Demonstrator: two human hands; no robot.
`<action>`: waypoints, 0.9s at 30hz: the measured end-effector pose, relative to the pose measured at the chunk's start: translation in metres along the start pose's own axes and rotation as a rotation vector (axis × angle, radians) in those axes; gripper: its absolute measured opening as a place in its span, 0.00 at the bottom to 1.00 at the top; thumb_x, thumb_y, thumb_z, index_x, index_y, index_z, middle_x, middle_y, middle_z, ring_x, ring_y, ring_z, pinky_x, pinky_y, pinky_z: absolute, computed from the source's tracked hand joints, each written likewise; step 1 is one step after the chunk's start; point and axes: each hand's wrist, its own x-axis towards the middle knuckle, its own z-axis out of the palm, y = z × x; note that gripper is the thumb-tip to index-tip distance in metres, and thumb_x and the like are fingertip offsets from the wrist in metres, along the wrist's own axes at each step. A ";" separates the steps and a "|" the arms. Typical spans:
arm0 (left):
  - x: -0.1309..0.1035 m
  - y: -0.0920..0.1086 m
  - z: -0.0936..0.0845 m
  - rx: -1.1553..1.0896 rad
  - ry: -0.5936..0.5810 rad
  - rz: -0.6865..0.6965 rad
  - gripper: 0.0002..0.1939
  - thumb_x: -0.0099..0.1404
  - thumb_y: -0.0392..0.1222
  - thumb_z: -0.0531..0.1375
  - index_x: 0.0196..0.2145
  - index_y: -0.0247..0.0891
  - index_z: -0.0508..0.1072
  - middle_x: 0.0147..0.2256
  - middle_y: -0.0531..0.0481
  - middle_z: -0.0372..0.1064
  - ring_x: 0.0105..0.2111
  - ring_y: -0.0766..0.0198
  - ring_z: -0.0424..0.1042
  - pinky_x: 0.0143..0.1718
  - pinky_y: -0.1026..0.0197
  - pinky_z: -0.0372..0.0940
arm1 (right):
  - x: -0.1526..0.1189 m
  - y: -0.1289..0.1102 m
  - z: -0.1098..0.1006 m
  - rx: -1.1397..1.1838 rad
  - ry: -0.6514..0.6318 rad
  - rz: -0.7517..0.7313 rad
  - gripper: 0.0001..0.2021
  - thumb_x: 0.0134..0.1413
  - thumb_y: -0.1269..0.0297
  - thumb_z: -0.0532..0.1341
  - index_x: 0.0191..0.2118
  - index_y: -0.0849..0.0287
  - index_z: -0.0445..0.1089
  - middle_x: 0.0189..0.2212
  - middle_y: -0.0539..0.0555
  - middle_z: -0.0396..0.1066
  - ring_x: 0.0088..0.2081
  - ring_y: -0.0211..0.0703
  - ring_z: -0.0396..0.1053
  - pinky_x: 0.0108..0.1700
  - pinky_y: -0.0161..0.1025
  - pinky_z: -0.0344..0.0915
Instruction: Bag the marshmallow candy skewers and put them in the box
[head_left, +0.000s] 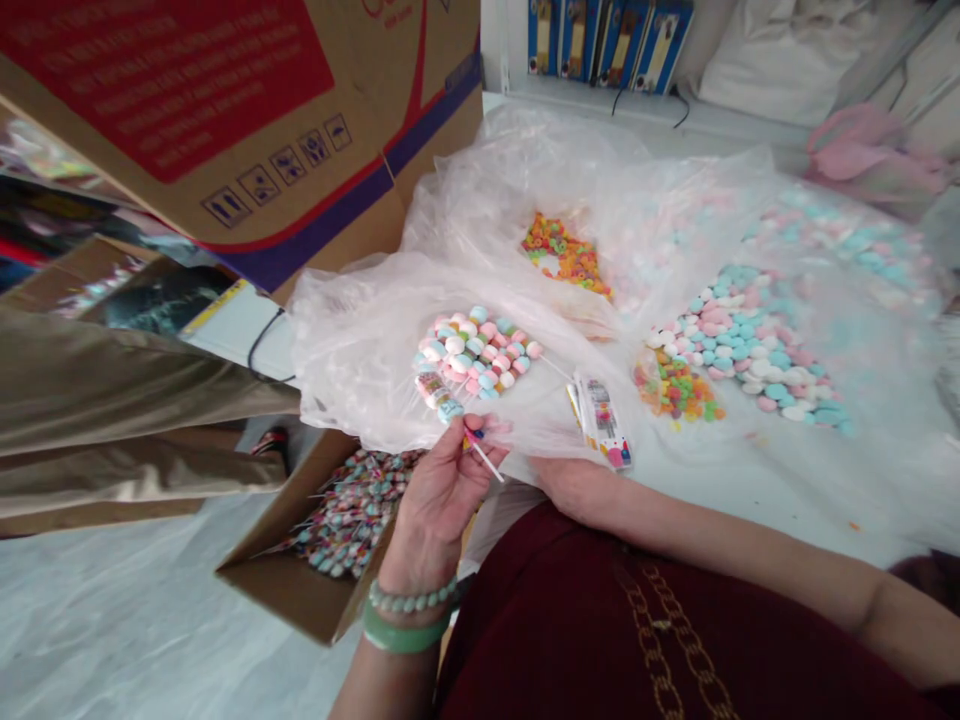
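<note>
My left hand (448,478) pinches a marshmallow stick (448,408) between thumb and fingers; its white stick points down to the right, and a bit of coloured wrapping shows at the grip. My right hand (566,485) is low at the table's near edge, its fingers hidden from view. Just beyond the hands, a pile of marshmallow sticks (480,348) in pink, white and blue lies on clear plastic sheeting (360,330). A small stack of printed wrappers (606,425) rests near my right hand.
Loose marshmallows (750,340) and gummy rings (679,388) lie on the right, with more orange gummy rings (566,255) behind. A large carton (300,120) stands at back left. Below the table is an open box (330,600) of wrapped sticks; a person's trouser leg (135,400) is beside it.
</note>
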 end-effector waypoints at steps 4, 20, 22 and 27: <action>-0.004 -0.003 -0.023 0.018 -0.025 -0.031 0.13 0.67 0.37 0.55 0.26 0.34 0.72 0.29 0.49 0.72 0.28 0.63 0.73 0.34 0.58 0.73 | -0.030 -0.001 -0.047 0.052 -0.309 -0.177 0.09 0.54 0.75 0.57 0.40 0.61 0.71 0.40 0.57 0.73 0.44 0.45 0.70 0.47 0.38 0.66; -0.002 -0.030 -0.104 0.440 0.188 0.046 0.18 0.44 0.47 0.72 0.25 0.30 0.74 0.25 0.49 0.69 0.24 0.65 0.68 0.27 0.63 0.68 | 0.022 0.042 -0.042 -0.384 0.070 0.405 0.11 0.61 0.67 0.52 0.44 0.60 0.69 0.41 0.58 0.71 0.41 0.46 0.69 0.34 0.36 0.60; 0.001 -0.036 -0.111 0.438 0.206 0.060 0.19 0.43 0.48 0.72 0.25 0.31 0.74 0.24 0.49 0.69 0.24 0.65 0.68 0.27 0.63 0.68 | 0.021 0.044 -0.044 -0.357 0.040 0.411 0.10 0.61 0.68 0.52 0.38 0.58 0.71 0.38 0.56 0.72 0.38 0.45 0.70 0.34 0.36 0.60; -0.004 -0.040 -0.118 0.488 0.217 0.087 0.20 0.41 0.50 0.73 0.24 0.31 0.74 0.25 0.50 0.68 0.26 0.65 0.68 0.30 0.61 0.67 | 0.019 0.052 -0.049 -0.310 0.081 0.384 0.11 0.63 0.68 0.50 0.36 0.57 0.70 0.37 0.53 0.72 0.40 0.42 0.69 0.36 0.35 0.60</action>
